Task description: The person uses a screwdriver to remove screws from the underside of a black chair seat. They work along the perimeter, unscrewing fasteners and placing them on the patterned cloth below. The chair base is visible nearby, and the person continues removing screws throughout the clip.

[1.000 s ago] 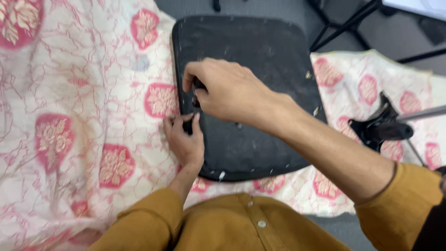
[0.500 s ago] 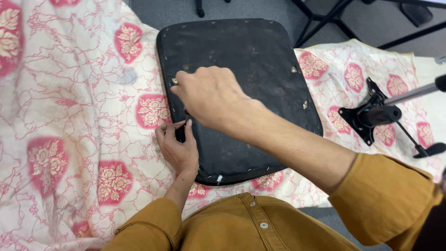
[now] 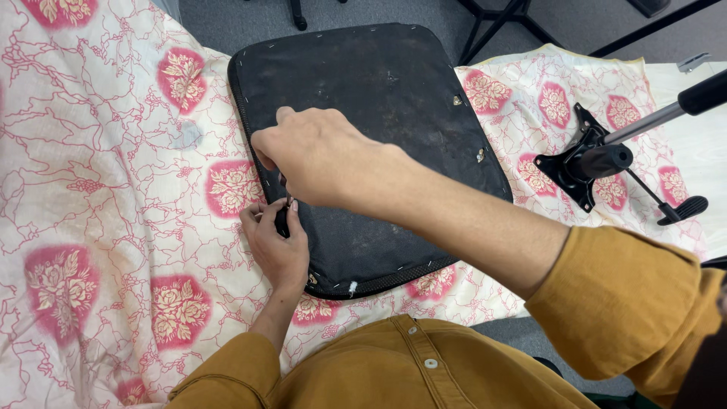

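Seat pan (image 3: 379,98), black, underside up, lies flat on a floral cloth (image 3: 98,197) of cream with pink-red flower patches. Staples dot its rim; two small metal fittings sit near its right edge. Cloth covers the surface under the pan and spreads well out to the left and right.

Left hand (image 3: 279,246) rests at the pan's left edge, low down, palm down on cloth and rim, fingers curled around a thin dark tool (image 3: 283,220) held upright just at the edge. Grip closed on that tool; what kind of tool it is can't be told, too small and mostly hidden.

Right hand (image 3: 322,155) reaches across from the right over the pan, knuckles up, fingers bent down to the same spot on the left rim, just above the left hand. Fingertips meet the top of the tool or the rim there; grip looks pinched shut, but whether it holds the tool or only presses on it can't be told, as the fingers hide it.

Both sleeves mustard yellow, same as the shirt at bottom.

Chair mechanism (image 3: 587,163), black plate with a gas cylinder and lever, lies on the cloth at right, well apart from the pan. Grey floor and black chair-base legs show at top.
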